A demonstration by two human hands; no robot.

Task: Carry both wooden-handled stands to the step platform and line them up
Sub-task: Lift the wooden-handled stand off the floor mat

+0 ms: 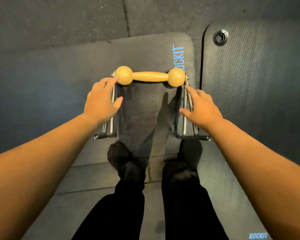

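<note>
One wooden-handled stand stands on a dark mat right in front of my feet. Its light wooden bar has a ball at each end and sits on two chrome legs with black feet. My left hand hovers over the left chrome leg, fingers spread, fingertips touching the left ball. Over the right chrome leg is my right hand, fingers apart, index finger pointing at the right ball. Neither hand grips anything. A second stand and the step platform are out of view.
The stand's mat carries blue ROCKIT lettering. Another dark mat with a metal eyelet lies to the right. My legs in black trousers and socks stand just behind the stand. Rubber floor tiles lie beyond.
</note>
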